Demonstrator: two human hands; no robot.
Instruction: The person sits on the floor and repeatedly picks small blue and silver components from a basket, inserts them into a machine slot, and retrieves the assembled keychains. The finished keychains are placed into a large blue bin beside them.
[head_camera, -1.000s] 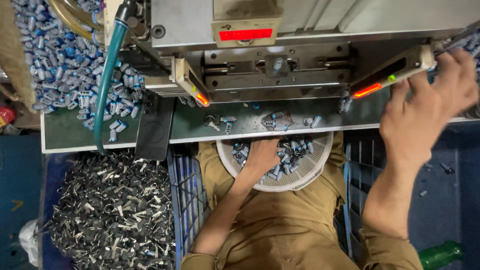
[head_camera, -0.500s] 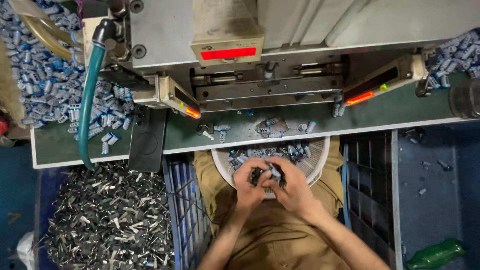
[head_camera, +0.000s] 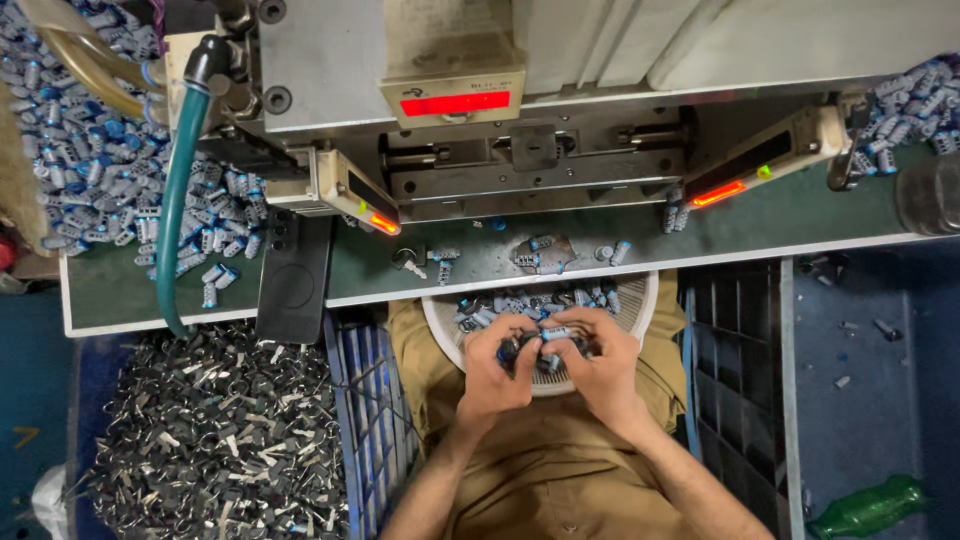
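Observation:
My left hand (head_camera: 497, 362) and my right hand (head_camera: 596, 362) meet over a white round basket (head_camera: 640, 310) on my lap. Together they grip a small bunch of blue-and-silver cylindrical parts (head_camera: 545, 345) between the fingertips. More of the same parts lie loose in the basket behind the hands. A few others (head_camera: 541, 250) sit on the green bench (head_camera: 780, 220) right under the grey press machine (head_camera: 540, 110). A small key (head_camera: 408, 262) lies on the bench left of them.
A big heap of blue-silver parts (head_camera: 110, 180) covers the bench's left end, and a smaller one (head_camera: 905, 105) the right end. A green hose (head_camera: 178, 210) hangs at left. A bin of dark metal pieces (head_camera: 210, 430) stands low left. Blue crates flank my legs; a green bottle (head_camera: 865, 500) lies low right.
A second ago my right hand reached up to the parts at the bench's right end while my left was in the basket. Both hands now hold parts together over the basket.

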